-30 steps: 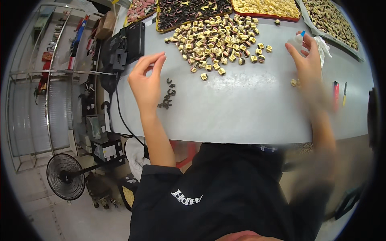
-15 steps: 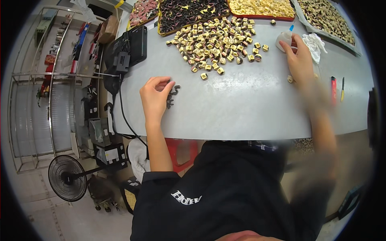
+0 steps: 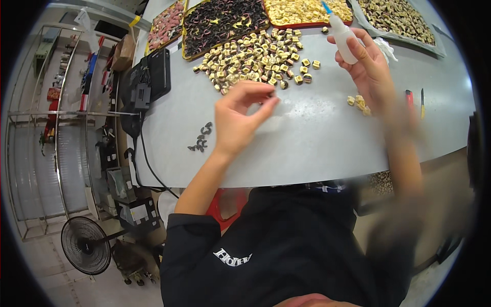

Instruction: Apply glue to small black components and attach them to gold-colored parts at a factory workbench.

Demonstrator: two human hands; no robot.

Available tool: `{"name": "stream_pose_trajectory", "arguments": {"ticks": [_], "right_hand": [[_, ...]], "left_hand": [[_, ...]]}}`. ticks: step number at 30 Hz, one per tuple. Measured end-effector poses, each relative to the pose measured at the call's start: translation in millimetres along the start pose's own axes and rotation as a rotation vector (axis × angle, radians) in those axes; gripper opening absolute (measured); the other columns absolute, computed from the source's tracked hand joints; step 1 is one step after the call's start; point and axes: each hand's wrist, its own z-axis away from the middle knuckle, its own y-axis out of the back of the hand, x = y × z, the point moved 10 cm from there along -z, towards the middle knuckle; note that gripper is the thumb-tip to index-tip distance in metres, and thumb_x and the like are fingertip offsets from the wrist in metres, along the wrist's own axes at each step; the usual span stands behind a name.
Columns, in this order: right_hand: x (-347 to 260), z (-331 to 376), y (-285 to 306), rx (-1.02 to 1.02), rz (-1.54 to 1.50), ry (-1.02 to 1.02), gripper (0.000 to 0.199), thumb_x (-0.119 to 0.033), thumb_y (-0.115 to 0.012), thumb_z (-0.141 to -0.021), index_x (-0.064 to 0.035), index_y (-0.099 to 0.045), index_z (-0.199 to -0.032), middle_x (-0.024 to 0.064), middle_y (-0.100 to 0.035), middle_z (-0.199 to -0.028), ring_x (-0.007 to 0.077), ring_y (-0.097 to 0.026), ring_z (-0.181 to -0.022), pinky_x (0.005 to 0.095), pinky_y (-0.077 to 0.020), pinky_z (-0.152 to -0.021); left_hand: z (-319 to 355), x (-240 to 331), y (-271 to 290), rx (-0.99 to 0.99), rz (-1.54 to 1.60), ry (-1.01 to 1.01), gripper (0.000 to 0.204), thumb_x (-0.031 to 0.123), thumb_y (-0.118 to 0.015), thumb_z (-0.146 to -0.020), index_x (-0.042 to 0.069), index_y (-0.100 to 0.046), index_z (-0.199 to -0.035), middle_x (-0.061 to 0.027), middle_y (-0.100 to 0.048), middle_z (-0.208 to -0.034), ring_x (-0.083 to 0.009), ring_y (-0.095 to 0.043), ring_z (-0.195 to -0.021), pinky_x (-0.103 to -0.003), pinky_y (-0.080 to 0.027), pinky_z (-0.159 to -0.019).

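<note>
My right hand (image 3: 372, 66) is wrapped round a small white squeeze bottle (image 3: 341, 36) with a blue tip, raised over the right side of the table. The tip points up and to the left. My left hand (image 3: 240, 115) is over the middle of the table, thumb and fingertips pinched on a small dark piece (image 3: 271, 94), mostly hidden by them. Several black curved pieces (image 3: 202, 138) lie left of that wrist. Just beyond my left hand spreads a heap of small cream-and-dark cube-shaped pieces (image 3: 245, 59). Loose pale yellow pieces (image 3: 360, 104) rest by my right wrist.
Along the far side stand trays of pink pieces (image 3: 166, 23), black pieces (image 3: 225, 20), yellow pieces (image 3: 302, 11) and assembled-looking pieces (image 3: 396, 20). A red-handled tool (image 3: 409, 100) and a thin knife-like tool (image 3: 422, 102) lie right. A black device with a cable (image 3: 153, 77) sits left.
My left hand has moved right from beside the black pieces, now with a small dark piece pinched. My right hand has lifted the bottle off the table and leftward; its tip leans left.
</note>
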Motion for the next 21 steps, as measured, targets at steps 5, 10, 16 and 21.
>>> {"name": "stream_pose_trajectory", "arguments": {"ticks": [5,10,16,21], "right_hand": [[-6,5,-10,0.035,-0.176,-0.002,0.036,-0.034,-0.056,-0.090,-0.0040,-0.052,-0.110,0.0101,-0.062,-0.101,0.0114,-0.059,-0.087,0.0229,-0.0462,-0.075],[11,14,-25,-0.095,-0.081,-0.088,0.039,-0.041,-0.048,-0.093,-0.0060,-0.047,-0.111,0.0091,-0.061,-0.096,0.0084,-0.052,-0.075,0.0229,-0.0431,-0.071],[20,24,-46,-0.202,-0.013,-0.209,0.037,-0.042,-0.049,-0.092,-0.0061,-0.049,-0.101,0.0076,-0.059,-0.082,0.0121,-0.048,-0.063,0.0297,-0.0399,-0.055],[33,27,-46,-0.172,-0.014,-0.304,0.030,-0.026,-0.052,-0.093,-0.0026,-0.038,-0.104,0.0146,-0.061,-0.083,0.0098,-0.049,-0.052,0.0207,-0.0395,-0.045]], "left_hand": [[11,-18,-38,-0.087,0.277,0.124,0.036,-0.008,-0.065,-0.077,-0.001,-0.050,-0.109,-0.0136,-0.059,-0.103,-0.0174,-0.060,-0.092,-0.027,-0.049,-0.082],[22,-38,-45,-0.130,0.369,0.187,0.043,-0.006,-0.066,-0.077,0.002,-0.042,-0.112,-0.0158,-0.060,-0.102,-0.0188,-0.061,-0.091,-0.028,-0.049,-0.082],[18,-38,-48,-0.164,0.401,0.182,0.039,-0.006,-0.066,-0.078,0.002,-0.039,-0.105,-0.0177,-0.059,-0.098,-0.0224,-0.061,-0.093,-0.030,-0.052,-0.079],[20,-41,-49,-0.193,0.374,0.171,0.042,-0.006,-0.067,-0.077,0.004,-0.037,-0.106,-0.0158,-0.060,-0.098,-0.0207,-0.062,-0.090,-0.027,-0.052,-0.076]]}}
